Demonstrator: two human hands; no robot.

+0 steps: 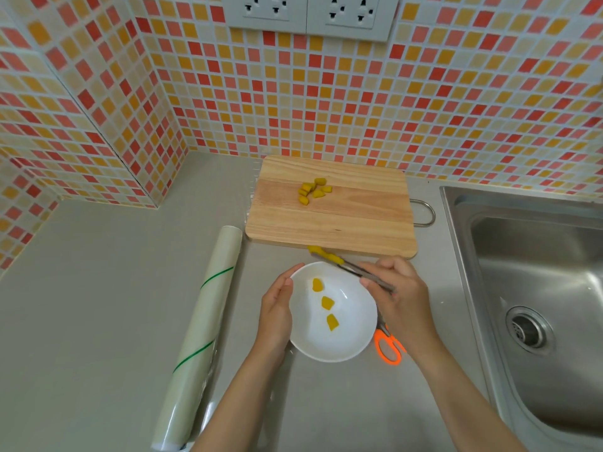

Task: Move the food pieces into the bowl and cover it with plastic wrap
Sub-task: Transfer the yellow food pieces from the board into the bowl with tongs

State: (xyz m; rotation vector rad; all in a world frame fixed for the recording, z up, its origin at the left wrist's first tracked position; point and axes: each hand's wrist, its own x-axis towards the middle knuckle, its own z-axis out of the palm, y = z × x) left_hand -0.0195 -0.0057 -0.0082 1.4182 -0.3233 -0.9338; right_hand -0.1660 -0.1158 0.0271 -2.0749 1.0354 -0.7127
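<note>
We had the white bowl [332, 313] on the grey counter [98, 288], just in front of the wooden cutting board [329, 207]. Our left hand [277, 308] lay cupped against the bowl's left rim, fingers loosely curved around it, steadying it. Our right hand [398, 295] was closed around a pair of metal tongs [346, 267], whose yellow tips reached over the far rim of the bowl and seemed to pinch a yellow piece, though we could not tell for sure. Three yellow food pieces [326, 303] lay inside the bowl in a loose line. A small heap of more yellow pieces [313, 190] sat on the far part of the board. The roll of plastic wrap [202, 324] lay to the left of the bowl, well apart from it. Orange-handled scissors [388, 345] lay just beside the bowl's right side, partly under our right wrist. A steel sink [535, 288] was at the right.
</note>
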